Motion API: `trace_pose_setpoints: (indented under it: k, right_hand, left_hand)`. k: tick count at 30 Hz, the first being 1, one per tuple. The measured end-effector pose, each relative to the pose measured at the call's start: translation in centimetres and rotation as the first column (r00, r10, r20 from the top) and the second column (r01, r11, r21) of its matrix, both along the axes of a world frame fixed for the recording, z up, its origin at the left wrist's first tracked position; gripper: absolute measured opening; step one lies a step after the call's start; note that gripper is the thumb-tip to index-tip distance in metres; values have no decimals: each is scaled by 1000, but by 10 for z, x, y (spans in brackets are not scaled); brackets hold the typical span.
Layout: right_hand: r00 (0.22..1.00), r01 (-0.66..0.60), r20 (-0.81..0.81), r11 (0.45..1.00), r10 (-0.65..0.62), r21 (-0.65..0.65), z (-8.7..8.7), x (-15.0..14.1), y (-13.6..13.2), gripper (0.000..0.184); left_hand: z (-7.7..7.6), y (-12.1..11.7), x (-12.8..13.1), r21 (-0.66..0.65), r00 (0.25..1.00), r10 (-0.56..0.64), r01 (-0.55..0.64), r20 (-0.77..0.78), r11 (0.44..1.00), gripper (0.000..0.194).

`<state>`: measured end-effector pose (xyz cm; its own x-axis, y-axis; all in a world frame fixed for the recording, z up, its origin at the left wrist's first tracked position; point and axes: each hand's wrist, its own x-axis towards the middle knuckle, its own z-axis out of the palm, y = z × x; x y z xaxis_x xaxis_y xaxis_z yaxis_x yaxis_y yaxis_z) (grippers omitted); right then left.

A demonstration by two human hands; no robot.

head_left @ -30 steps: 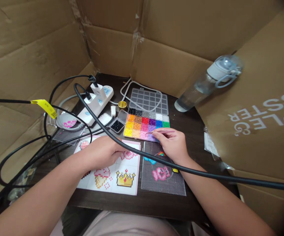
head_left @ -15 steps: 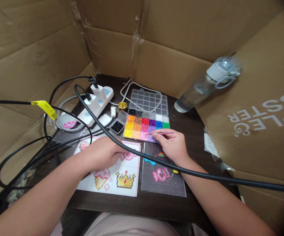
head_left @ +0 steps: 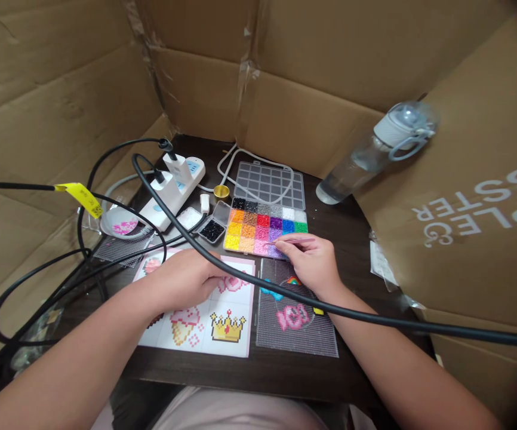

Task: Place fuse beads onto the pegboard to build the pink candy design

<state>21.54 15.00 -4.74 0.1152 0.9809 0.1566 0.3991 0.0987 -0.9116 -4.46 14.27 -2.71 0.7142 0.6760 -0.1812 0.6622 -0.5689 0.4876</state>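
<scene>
My right hand (head_left: 311, 261) is closed around pink tweezers (head_left: 298, 240), whose tip points left over the pink compartment of the bead box (head_left: 225, 247). Whether a bead sits in the tip is too small to tell. Below that hand lies a clear pegboard (head_left: 298, 343) bearing a pink candy shape (head_left: 292, 317), blue beads (head_left: 271, 289), a small rainbow (head_left: 294, 280) and a yellow piece (head_left: 318, 310). My left hand (head_left: 189, 276) rests on the pattern sheet (head_left: 196, 348), fingers reaching toward the printed pink candy (head_left: 233, 283). It appears open and holds nothing visible; a cable partly covers its fingertips.
A thick black cable (head_left: 343, 312) crosses in front of both arms. At the left stand a power strip (head_left: 191, 185), a dish of pink beads (head_left: 125, 225) and a small box of black beads (head_left: 211, 230). A water bottle (head_left: 361, 166) stands at the right. Cardboard walls (head_left: 312, 71) surround the table.
The tweezers' tip has shifted very slightly over the pink beads. Both hands otherwise keep their places; the whole view has drifted a little.
</scene>
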Motion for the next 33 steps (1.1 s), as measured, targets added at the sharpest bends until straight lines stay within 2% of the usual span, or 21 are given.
trace_pose_setpoints:
  k: [7, 13, 19, 23, 27, 30, 33]
  right_hand:
    - [1000, 26, -17, 999, -25, 21, 11, 0, -4, 7]
    - [997, 58, -57, 997, -55, 47, 32, 6, -13, 11]
    - [971, 92, -227, 993, -74, 68, 43, 21, -42, 13]
    - [961, 116, -259, 992, -98, 57, 34, 36, -76, 13]
    - [972, 128, -200, 991, -120, 27, 13, 51, -110, 10]
    - [984, 111, -143, 992, -103, 54, -3, 57, -125, 4]
    - [994, 91, -70, 994, -86, 63, -11, 57, -131, 4]
  left_hand:
    - [-4, 0, 0, 17, 998, 11, -12, 59, 1000, 39]
    - [-6, 0, -1, -7, 999, 9, -9, 47, 1000, 37]
    - [-1, -2, 1, 27, 999, 42, -43, 19, 999, 34]
    - [1, -3, 2, 42, 998, 56, -55, -42, 998, 37]
    - [2, -2, 3, 12, 993, 61, -60, -97, 998, 38]
    - [2, -2, 3, 13, 996, 44, -43, -76, 999, 39]
    - [2, -2, 3, 36, 995, 61, -58, -80, 998, 39]
